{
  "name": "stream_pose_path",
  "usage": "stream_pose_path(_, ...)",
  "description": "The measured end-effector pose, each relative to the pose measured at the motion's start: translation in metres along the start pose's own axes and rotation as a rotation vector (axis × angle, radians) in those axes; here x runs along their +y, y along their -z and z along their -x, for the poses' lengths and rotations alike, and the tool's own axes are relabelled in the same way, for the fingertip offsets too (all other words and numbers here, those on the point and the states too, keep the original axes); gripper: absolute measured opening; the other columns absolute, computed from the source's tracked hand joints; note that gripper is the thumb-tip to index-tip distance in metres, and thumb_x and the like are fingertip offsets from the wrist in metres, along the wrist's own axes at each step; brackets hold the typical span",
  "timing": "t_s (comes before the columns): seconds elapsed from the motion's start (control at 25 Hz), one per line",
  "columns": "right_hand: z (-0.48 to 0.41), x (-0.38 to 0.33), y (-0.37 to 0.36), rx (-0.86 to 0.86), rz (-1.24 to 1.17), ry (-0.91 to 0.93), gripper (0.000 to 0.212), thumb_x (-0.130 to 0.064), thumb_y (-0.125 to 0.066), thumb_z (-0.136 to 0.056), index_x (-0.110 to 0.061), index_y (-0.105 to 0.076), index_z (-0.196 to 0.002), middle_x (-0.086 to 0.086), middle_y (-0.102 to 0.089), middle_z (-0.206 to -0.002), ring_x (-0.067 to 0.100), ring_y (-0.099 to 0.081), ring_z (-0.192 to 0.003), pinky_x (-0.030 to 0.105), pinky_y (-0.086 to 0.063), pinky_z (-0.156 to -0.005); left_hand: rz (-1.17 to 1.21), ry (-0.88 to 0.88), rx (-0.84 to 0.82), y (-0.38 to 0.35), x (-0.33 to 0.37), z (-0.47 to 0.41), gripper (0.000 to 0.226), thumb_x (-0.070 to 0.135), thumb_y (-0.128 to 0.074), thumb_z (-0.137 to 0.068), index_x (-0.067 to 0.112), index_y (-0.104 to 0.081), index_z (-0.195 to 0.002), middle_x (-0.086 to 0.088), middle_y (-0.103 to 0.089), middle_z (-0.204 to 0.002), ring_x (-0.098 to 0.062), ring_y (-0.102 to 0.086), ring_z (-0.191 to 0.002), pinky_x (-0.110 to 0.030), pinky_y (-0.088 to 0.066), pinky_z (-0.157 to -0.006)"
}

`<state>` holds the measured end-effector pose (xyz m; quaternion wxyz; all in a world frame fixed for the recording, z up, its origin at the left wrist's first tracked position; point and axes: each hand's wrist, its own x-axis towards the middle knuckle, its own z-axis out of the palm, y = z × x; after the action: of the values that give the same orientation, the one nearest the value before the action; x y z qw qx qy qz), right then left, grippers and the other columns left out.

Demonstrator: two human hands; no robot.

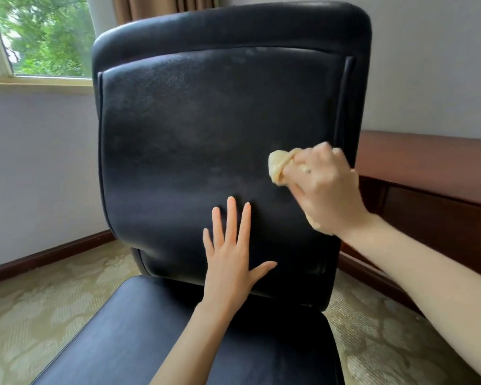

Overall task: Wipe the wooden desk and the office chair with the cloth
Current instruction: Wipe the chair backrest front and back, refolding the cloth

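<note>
While blur smears the right hand gripping the bunched cloth, the left hand presses flat, fingers spread, against the office chair backrest.

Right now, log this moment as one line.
step: wiping chair backrest | right hand: grips cloth on backrest | left hand: flat on lower backrest | desk: at right, untouched

Two bare forearms entered from 6 o'clock and 4 o'clock, uncovered to the frame's edge. The left hand and right hand were bare too, fingers slender, the right one blurred.
</note>
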<state>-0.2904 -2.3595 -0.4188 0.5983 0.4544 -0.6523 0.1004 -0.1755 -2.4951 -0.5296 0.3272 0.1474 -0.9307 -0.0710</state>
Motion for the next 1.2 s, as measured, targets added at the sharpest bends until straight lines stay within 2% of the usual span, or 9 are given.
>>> stream_pose_path(0.08,0.034,-0.015,-0.003,-0.023,-0.029,0.103,0.021,-0.003,-0.058,-0.077,-0.022,-0.064,-0.070,0.000,-0.054,-0.067,0.021,-0.047,-0.062,0.028,-0.028,-0.045,-0.010,0.132,-0.037,-0.005,-0.013,0.009,0.113,0.065,-0.055,-0.079,0.029,0.036,-0.137,-0.002,0.044,-0.144,-0.033,0.019,-0.143,-0.048,-0.006,-0.116)
stream_pose_path(0.24,0.099,-0.025,-0.015,-0.303,-0.026,0.628,0.010,-0.011,-0.051,-0.072,-0.013,-0.044,-0.078,0.001,-0.047,-0.073,0.014,-0.034,-0.073,0.027,-0.030,-0.065,0.023,0.219,-0.071,-0.008,-0.038,0.013,0.115,0.066,-0.055,-0.079,0.026,0.038,-0.133,-0.002,0.045,-0.141,-0.033,0.011,-0.144,-0.045,-0.009,-0.116)
stream_pose_path(0.32,0.098,-0.021,-0.016,-0.351,0.041,0.730,0.018,-0.012,-0.054,-0.068,-0.015,-0.040,-0.080,0.001,-0.048,-0.073,0.013,-0.035,-0.074,0.025,-0.031,-0.067,0.033,0.188,-0.064,-0.009,-0.044,0.013,0.116,0.065,-0.058,-0.078,0.026,0.036,-0.135,0.000,0.043,-0.142,-0.032,0.009,-0.145,-0.043,-0.012,-0.115)
stream_pose_path(0.48,0.052,-0.021,-0.007,-0.255,-0.120,0.663,0.019,0.000,-0.052,-0.075,-0.015,-0.060,-0.065,-0.002,-0.057,-0.069,0.017,-0.053,-0.063,0.027,-0.045,-0.059,0.090,0.143,-0.051,-0.010,-0.052,0.011,0.117,0.061,-0.063,-0.077,0.026,0.031,-0.138,0.002,0.037,-0.145,-0.032,0.007,-0.145,-0.041,-0.017,-0.115)
stream_pose_path(0.64,-0.043,-0.002,-0.014,-0.149,-0.054,0.338,0.020,0.005,-0.060,-0.057,-0.011,-0.062,-0.068,0.008,-0.058,-0.072,0.027,-0.054,-0.063,0.033,-0.047,-0.059,0.132,0.131,-0.040,-0.011,-0.053,0.012,0.116,0.060,-0.065,-0.076,0.028,0.028,-0.138,0.001,0.034,-0.148,-0.033,0.009,-0.145,-0.041,-0.017,-0.115)
stream_pose_path(0.8,-0.114,0.009,-0.037,-0.135,0.030,-0.103,0.024,-0.003,-0.044,-0.090,-0.008,-0.067,-0.096,0.011,-0.060,-0.102,0.031,-0.051,-0.099,0.035,-0.036,-0.082,0.139,0.108,-0.053,-0.010,-0.056,0.013,0.116,0.061,-0.064,-0.076,0.033,0.032,-0.135,0.004,0.035,-0.148,-0.031,0.012,-0.144,-0.037,-0.013,-0.116)
stream_pose_path(0.88,-0.106,-0.011,-0.050,-0.109,-0.041,-0.208,0.023,-0.005,-0.044,-0.092,-0.010,-0.066,-0.095,0.009,-0.059,-0.099,0.029,-0.050,-0.098,0.032,-0.032,-0.081,0.148,0.104,-0.061,-0.010,-0.060,0.012,0.116,0.061,-0.064,-0.076,0.035,0.033,-0.134,0.006,0.035,-0.149,-0.030,0.013,-0.144,-0.036,-0.013,-0.116)
stream_pose_path(1.04,-0.052,-0.057,-0.064,0.042,-0.039,0.027,0.021,0.006,-0.064,-0.075,-0.015,-0.069,-0.073,0.003,-0.059,-0.072,0.023,-0.057,-0.068,0.033,-0.045,-0.059,0.164,0.109,-0.047,-0.011,-0.061,0.012,0.115,0.056,-0.065,-0.078,0.036,0.032,-0.134,0.008,0.035,-0.149,-0.028,0.013,-0.144,-0.037,-0.009,-0.117)
stream_pose_path(1.2,0.002,-0.070,-0.064,-0.013,-0.110,0.370,0.025,0.004,-0.053,-0.082,-0.014,-0.066,-0.070,0.001,-0.060,-0.073,0.021,-0.059,-0.069,0.031,-0.048,-0.064,0.176,0.142,-0.040,-0.010,-0.065,0.015,0.111,0.052,-0.063,-0.082,0.035,0.033,-0.134,0.014,0.033,-0.147,-0.020,0.016,-0.143,-0.040,-0.007,-0.117)
